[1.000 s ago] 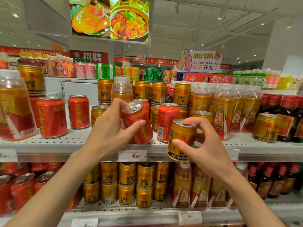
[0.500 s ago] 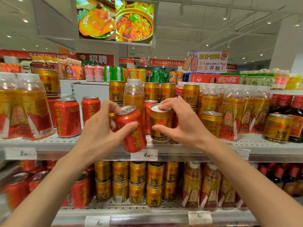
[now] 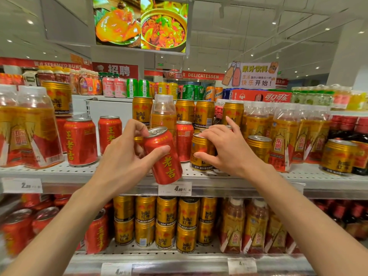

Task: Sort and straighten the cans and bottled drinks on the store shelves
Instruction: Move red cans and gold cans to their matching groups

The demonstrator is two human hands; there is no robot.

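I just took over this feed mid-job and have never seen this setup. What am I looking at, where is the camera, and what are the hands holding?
No machine here: a person's two bare hands, filmed by a wide-angle camera on their head, facing store shelves. The left hand holds a tilted red metal can with yellow characters in front of the white perforated upper shelf. The right hand has its grip on a gold metal can standing on that shelf. Around them stand more red cans, gold cans and clear plastic bottles with gold labels.

Bright, even store lighting from recessed ceiling spots (image 3: pixel 30 22), soft glare on can tops, wide-angle bending at edges, motion blur at lower-left cans (image 3: pixel 14 232), centre sharp.
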